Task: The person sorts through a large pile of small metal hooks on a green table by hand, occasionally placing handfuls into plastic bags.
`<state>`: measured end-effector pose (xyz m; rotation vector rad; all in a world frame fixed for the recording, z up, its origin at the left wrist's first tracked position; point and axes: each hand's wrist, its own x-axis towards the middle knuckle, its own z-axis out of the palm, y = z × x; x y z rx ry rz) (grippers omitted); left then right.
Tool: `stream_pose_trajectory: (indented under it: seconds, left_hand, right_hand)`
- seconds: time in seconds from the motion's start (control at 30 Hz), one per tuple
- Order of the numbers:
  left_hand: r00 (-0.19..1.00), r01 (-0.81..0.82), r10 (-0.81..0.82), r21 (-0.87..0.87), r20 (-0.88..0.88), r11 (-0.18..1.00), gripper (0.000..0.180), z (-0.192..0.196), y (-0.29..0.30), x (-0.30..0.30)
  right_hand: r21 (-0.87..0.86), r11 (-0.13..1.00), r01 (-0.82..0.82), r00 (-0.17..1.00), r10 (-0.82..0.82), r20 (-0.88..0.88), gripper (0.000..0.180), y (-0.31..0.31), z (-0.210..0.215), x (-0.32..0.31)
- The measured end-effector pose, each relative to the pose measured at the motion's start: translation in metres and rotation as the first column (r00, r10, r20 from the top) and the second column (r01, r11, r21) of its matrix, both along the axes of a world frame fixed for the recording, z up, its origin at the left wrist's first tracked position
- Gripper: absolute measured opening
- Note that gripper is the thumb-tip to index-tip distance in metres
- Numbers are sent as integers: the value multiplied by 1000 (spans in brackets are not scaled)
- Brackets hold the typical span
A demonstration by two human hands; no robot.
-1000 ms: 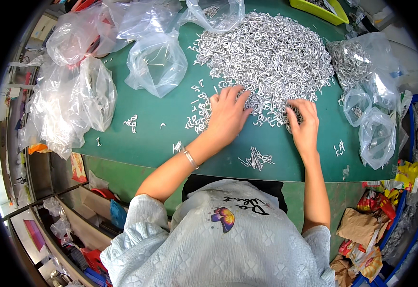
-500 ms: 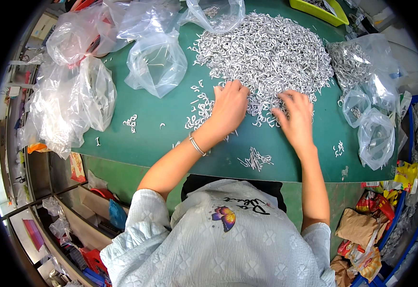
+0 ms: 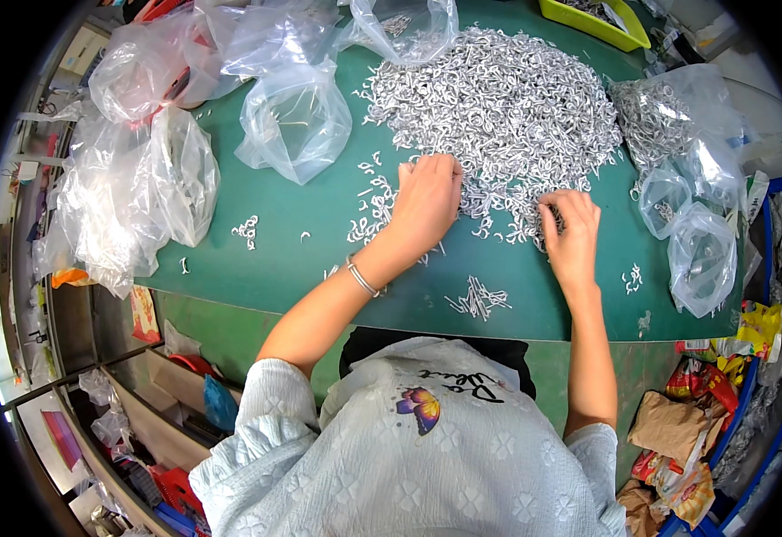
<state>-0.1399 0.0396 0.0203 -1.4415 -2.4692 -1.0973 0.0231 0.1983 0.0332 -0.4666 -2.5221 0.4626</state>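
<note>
A large heap of small silver hook-shaped metal pieces covers the far middle of the green table. My left hand rests at the heap's near left edge, fingers curled down, fingertips hidden behind the knuckles. At the near right edge, my right hand has its fingers bent and thumb drawn in close over loose pieces. What either hand pinches is too small or hidden to tell. Between my forearms lies a little pile of straighter silver pins. Scattered hooks lie left of my left hand.
Clear plastic bags crowd the table's left and far side. More bags, one filled with metal pieces, lie at the right. A yellow-green tray stands at the far right. Small clusters of hooks dot the table.
My right hand has moved slightly right and nearer to me, its spread fingers now drawn together. My left hand stays at almost the same place, its fingers curled.
</note>
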Motion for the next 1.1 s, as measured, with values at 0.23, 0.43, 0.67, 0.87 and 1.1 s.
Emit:
stream_pose_trajectory:
  seconds: [0.23, 0.43, 0.67, 0.87, 1.1]
  left_hand:
    - [965, 99, -115, 79, 235, 992, 20, 10, -9, -4]
    - [835, 205, -225, 95, 503, 974, 21, 27, -17, 3]
    - [997, 49, -48, -17, 55, 999, 19, 2, -12, -11]
    - [998, -7, -3, -144, -69, 990, 15, -10, 3, -11]
    - [998, 6, -21, -240, -60, 971, 12, -4, 9, -16]
  right_hand:
    - [96, 995, 20, 986, -36, 161, 9, -5, -3, -4]
    - [38, 999, 10, 998, -12, 64, 12, -8, 1, -5]
    - [143, 989, 47, 989, -66, 134, 10, -13, -4, -11]
    - [89, 996, 14, 998, -20, 65, 14, -14, -9, -12]
    - [104, 995, -9, 996, -1, 94, 9, -11, -4, -13]
